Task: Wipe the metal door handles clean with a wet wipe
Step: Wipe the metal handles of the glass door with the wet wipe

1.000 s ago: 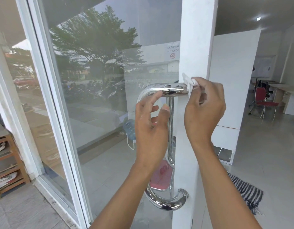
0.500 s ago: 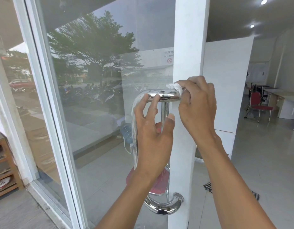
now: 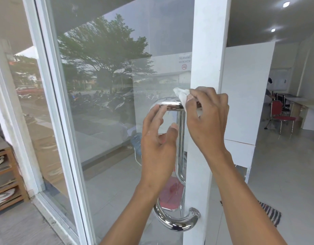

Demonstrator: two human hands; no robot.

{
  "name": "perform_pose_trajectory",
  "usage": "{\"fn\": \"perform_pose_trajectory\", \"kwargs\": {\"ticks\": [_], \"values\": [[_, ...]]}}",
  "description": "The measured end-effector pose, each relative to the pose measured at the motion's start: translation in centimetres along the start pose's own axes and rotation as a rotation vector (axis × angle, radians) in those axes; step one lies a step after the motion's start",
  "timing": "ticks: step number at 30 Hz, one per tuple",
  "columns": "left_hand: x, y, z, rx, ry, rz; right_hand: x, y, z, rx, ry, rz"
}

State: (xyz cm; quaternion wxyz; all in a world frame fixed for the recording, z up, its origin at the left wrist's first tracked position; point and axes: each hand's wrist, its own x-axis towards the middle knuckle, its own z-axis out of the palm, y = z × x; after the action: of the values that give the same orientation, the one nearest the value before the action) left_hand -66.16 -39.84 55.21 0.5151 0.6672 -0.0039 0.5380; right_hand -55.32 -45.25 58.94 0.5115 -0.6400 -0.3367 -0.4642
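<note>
We took the door handle [image 3: 172, 105] as our landmark: one polished metal loop bolted to the white door frame [image 3: 205, 50], with a second tube visible through the glass pane [image 3: 108, 85] that we judged to be its twin on the far side. Our right hand [image 3: 208, 119] was curled over the handle's top bar, just beside the frame, pinching the single wet wipe [image 3: 182, 96] against the metal; a crumpled white corner of the wipe stuck up above the bar. Our left hand [image 3: 159, 149] sat below that bar, fingers only loosely bent, their tips touching the bar's underside and the thumb near the upright tube; it gripped nothing.

We judged the handle rigid and fixed, so it would take firm pressure, but its mirror finish looked slick and would show streaks. The wipe seemed thin, limp and damp, liable to bunch or slide, so we thought it best wrapped round the tube and held by fingers and thumb together. The long upright and the lower curve appeared not yet reached.

Beyond the handle, inside the room, we counted one red chair [image 3: 283, 117] and one striped mat [image 3: 271, 213] on the floor.
</note>
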Motion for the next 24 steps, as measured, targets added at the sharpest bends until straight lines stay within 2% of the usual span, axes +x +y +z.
{"fn": "perform_pose_trajectory", "kwargs": {"ticks": [2,6,10,15,20,24], "values": [[0.1,0.1,-0.1,0.003,-0.003,0.000,-0.1,0.0,0.2,0.008,0.020,0.033],[0.2,0.2,0.0,0.013,-0.010,0.006,-0.4,-0.2,0.2,-0.031,-0.001,-0.070],[0.4,-0.1,0.0,0.005,-0.001,0.019,-0.2,-0.3,0.2,-0.052,0.055,-0.023],[0.6,-0.5,0.1,-0.003,0.043,0.011,-0.7,-1.6,0.7,-0.187,0.024,-0.214],[0.7,-0.7,-0.3,-0.014,0.092,0.013,-1.1,-1.5,1.2,-0.161,0.060,-0.174],[1.3,-0.6,-1.0,0.076,0.111,0.108,-1.4,-2.2,2.5,-0.187,0.068,-0.276]]}}
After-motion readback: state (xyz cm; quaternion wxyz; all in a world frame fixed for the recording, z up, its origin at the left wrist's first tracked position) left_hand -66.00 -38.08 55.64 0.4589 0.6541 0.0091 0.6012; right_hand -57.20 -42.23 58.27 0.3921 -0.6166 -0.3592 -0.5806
